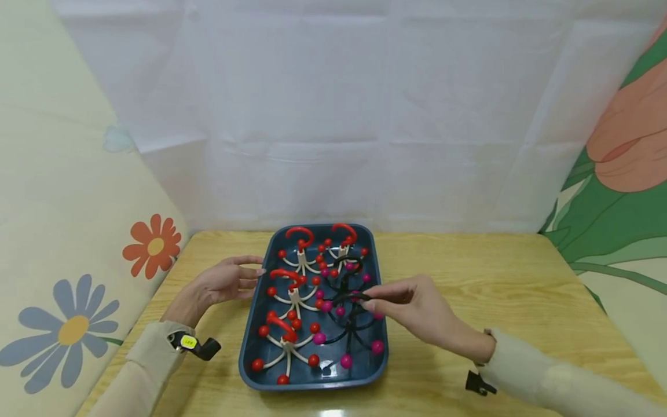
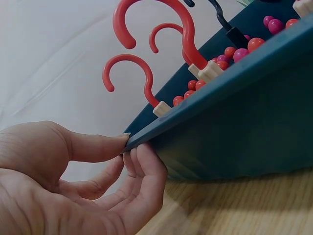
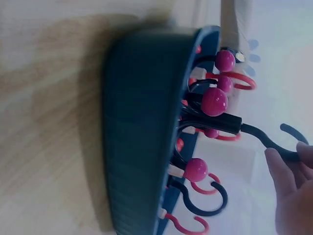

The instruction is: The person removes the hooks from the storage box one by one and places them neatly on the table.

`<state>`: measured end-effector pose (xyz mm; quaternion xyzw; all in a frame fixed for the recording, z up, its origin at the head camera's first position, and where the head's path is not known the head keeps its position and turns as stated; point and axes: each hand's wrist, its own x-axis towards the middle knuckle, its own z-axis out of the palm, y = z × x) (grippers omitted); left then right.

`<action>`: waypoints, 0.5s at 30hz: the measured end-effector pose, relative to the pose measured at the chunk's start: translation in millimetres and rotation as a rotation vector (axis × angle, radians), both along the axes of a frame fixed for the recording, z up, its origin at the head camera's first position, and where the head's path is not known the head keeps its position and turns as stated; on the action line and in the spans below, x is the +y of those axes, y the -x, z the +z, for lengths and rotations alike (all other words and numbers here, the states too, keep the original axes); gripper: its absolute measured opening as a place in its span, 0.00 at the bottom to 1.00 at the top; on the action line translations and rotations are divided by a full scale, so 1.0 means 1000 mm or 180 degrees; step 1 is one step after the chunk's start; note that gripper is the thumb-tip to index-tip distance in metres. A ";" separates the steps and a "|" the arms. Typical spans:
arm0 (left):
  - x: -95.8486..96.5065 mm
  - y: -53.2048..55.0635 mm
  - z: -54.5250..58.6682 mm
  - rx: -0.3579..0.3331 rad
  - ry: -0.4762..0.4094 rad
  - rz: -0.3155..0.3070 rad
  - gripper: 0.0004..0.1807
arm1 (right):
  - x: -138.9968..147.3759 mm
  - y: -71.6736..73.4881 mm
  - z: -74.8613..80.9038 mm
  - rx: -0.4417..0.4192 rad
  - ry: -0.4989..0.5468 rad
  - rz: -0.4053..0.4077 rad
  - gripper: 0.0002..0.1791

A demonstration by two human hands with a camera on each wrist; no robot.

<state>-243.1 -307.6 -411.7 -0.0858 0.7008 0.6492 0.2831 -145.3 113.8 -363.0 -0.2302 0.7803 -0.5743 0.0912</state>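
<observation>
At lower centre of the frame, the black ball-tipped hanger is pinched by its hook in the right hand; it is judged light, stiff and smooth, best taken there. The blue tray's rim is gripped by the left hand, while the splayed arms could be snagged by another black hanger and red-hooked white hangers crowded alongside.

Head view bright, evenly lit, mostly sharp; small glare spots on the worktop near the bottom edge and on the tray floor. Left wrist dimmer, tray side shaded. Right wrist hazy, worktop blurred, broad soft shadow beside tray.
</observation>
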 end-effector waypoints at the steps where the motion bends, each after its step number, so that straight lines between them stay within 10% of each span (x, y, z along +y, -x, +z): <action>1: 0.000 0.000 0.000 -0.0012 -0.0003 0.0027 0.29 | 0.002 0.000 0.002 0.0008 0.0009 -0.0015 0.13; 15: -0.001 -0.001 -0.002 0.0005 -0.0077 0.0007 0.28 | 0.028 0.012 0.024 0.0216 0.0032 -0.0330 0.12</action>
